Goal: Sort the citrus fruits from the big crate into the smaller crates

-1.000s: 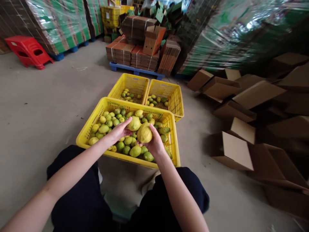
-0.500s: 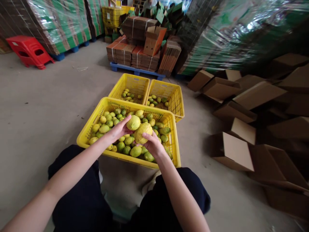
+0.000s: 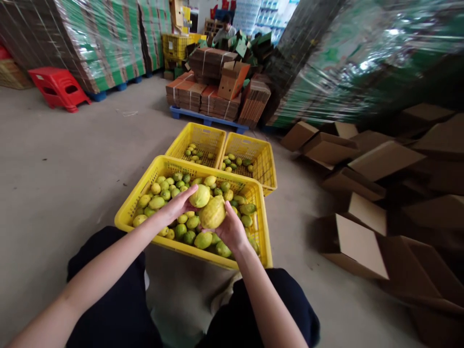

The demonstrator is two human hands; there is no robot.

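Note:
Over a large yellow crate (image 3: 143,181), both of my hands hold fruit. My left hand (image 3: 182,202) is closed around a yellow-green lemon (image 3: 199,196), its thumb along the top. In my right hand (image 3: 233,229) lies a bigger, bumpy yellow lemon (image 3: 212,212), with the thumb at its right side. The two lemons sit side by side, touching or nearly so. Beneath them the crate holds many loose lemons, yellow to green, such as a green one (image 3: 203,240) near the front wall.
Two smaller yellow crates (image 3: 180,137) with a few lemons stand behind the large one. Open cardboard boxes (image 3: 358,246) lie on the right. Flattened cartons (image 3: 186,92) are stacked on a blue pallet (image 3: 203,119). A red stool (image 3: 60,88) stands left; a person (image 3: 225,31) is at the back.
My right thumb has shifted from the front of the bigger lemon to its right side, showing more of it. The view has tilted up slightly, so the scene sits lower.

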